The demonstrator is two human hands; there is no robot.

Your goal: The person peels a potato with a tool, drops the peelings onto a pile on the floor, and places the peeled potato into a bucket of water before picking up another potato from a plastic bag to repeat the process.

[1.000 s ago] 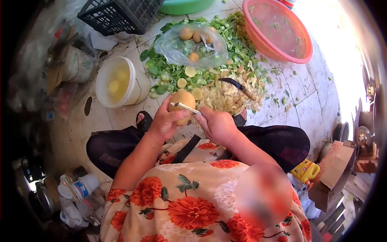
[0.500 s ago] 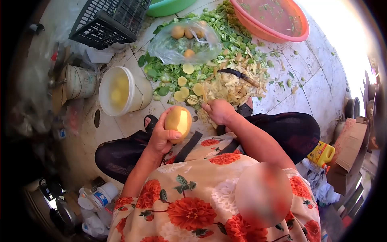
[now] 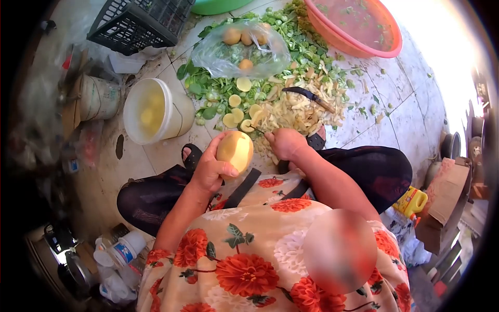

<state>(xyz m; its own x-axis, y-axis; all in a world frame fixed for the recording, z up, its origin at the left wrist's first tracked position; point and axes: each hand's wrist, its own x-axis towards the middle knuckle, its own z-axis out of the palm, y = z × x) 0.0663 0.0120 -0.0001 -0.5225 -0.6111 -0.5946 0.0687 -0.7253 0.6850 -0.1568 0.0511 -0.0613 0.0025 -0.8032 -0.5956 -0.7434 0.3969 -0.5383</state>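
My left hand (image 3: 210, 169) is closed around a large, partly peeled potato (image 3: 236, 151), held up in front of my lap. A broad pale peeled face on it looks upward, with tan skin at its edges. To its right, my right hand (image 3: 287, 144) is closed on a slim peeler (image 3: 258, 128) that points left, apart from the potato. Most of the peeler's handle is hidden in the fist. Just beyond the hands lie several pale round slices (image 3: 235, 115) and a heap of peelings (image 3: 291, 114). A dark curved knife (image 3: 306, 96) rests on the heap.
A white bucket (image 3: 169, 117) holding yellowish pieces in liquid stands at left. Farther off are a clear bag (image 3: 218, 57) with several potatoes, green trimmings (image 3: 306, 49), a red basin (image 3: 358, 49) and a black crate (image 3: 117, 36). A yellow jug (image 3: 410, 202) stands at right.
The potato has turned in my left hand, and a wider peeled face shows. My right hand has shifted slightly right with the peeler. The view has moved a little.
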